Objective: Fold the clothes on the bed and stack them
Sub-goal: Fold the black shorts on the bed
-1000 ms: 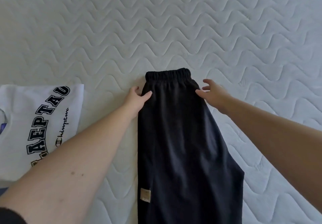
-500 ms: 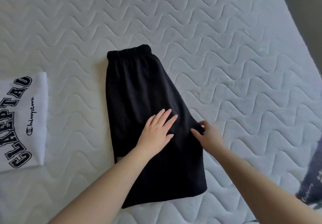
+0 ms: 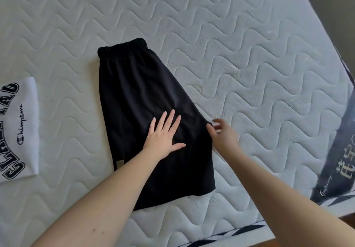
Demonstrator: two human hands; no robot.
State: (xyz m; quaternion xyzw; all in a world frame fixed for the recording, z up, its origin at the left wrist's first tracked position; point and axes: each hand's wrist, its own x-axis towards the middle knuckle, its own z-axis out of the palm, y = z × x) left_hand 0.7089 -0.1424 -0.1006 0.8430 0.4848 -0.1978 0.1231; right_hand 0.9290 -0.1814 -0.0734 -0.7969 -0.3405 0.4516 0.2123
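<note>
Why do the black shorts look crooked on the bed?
The black shorts lie slanted on the mattress, not square like the folded white T-shirt. The left hand presses them flat; the right hand is at their bulging right edge.

Both bare forearms reach in from the near edge of the bed, the left from the lower left, the right from the lower right. The left hand point(image 3: 164, 137) lies palm down, flat, its fingers straight and slightly spread, thumb splayed out to the right. The right hand point(image 3: 222, 134) is held just to its right, fingers loosely extended and blurred, thumb pointing toward the left hand.
</note>
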